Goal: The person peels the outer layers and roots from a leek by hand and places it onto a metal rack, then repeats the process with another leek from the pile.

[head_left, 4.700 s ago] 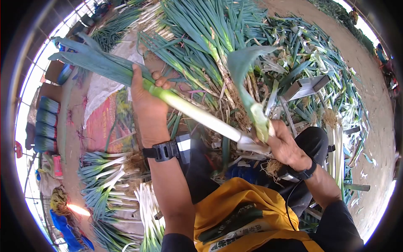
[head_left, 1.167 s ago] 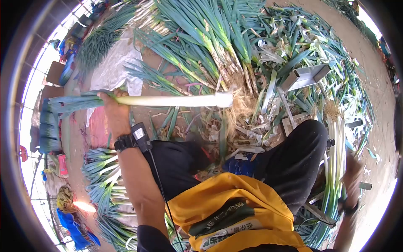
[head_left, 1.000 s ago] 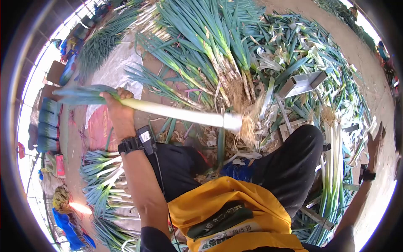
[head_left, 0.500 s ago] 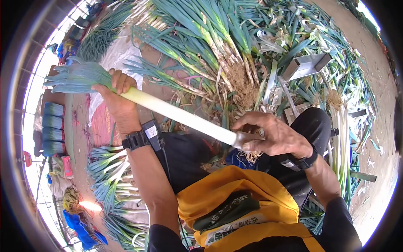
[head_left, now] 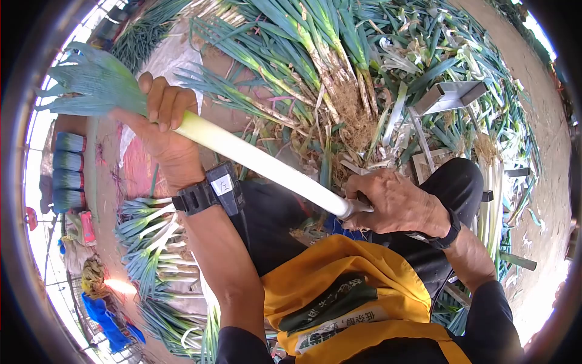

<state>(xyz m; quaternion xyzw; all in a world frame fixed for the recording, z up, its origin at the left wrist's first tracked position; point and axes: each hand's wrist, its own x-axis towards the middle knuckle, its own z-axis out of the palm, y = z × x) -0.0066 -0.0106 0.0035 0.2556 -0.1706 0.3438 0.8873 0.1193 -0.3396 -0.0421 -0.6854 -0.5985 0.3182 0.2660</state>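
Observation:
A thick leek [head_left: 254, 156] lies slantwise across my lap, its white shaft bare and smooth. My left hand [head_left: 162, 118] is wrapped around it just below the fanned blue-green leaves [head_left: 91, 79]. At the lower end of the shaft my right hand [head_left: 397, 202] is closed, thumb and bent fingers right at the root end. Between them shows a small greyish piece [head_left: 362, 207], whose kind I cannot tell. The roots are mostly hidden by the fingers and the apron.
Untrimmed leeks with brown roots [head_left: 354, 115] lie in front. Stripped leaves [head_left: 418, 54] pile up to the right around a metal bracket [head_left: 448, 97]. Cleaned leeks [head_left: 160, 242] lie in a row at left. A yellow apron [head_left: 388, 273] covers my lap.
The leek's leafy end and my left hand have come slightly up and left. My right hand's fingers have curled in closer at the root end, and fewer roots show.

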